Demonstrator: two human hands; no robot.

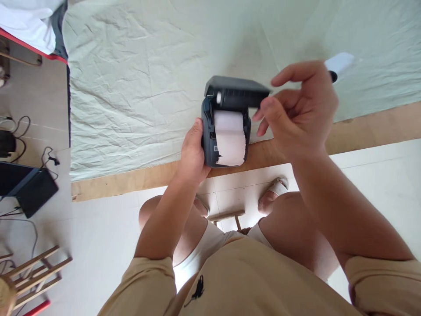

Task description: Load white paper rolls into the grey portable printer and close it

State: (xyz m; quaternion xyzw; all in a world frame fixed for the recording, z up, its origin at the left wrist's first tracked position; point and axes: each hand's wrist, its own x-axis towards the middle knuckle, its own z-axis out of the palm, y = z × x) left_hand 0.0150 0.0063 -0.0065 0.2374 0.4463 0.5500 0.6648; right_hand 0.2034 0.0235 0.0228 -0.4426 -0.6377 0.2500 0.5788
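My left hand [194, 151] is wrapped round the left side of a small dark portable receipt printer [207, 145], held over the table's near edge. Its black lid [241, 92] stands raised, with a dark roller along the underside. A white paper roll [230, 136] sits in the printer's bay, its loose end torn ragged at the front. At the lid's right corner is my right hand [301, 109], slightly blurred, with the thumb against the edge and the index finger just above it. Its other fingers curl beneath, partly hidden.
A pale green cloth [138, 87] covers the table, whose bare wooden edge [131, 181] faces me. Behind my right hand lies a white object [340, 61] with a black round part. To the left are a black box [37, 191], cables and a wooden stool [36, 278] on the floor.
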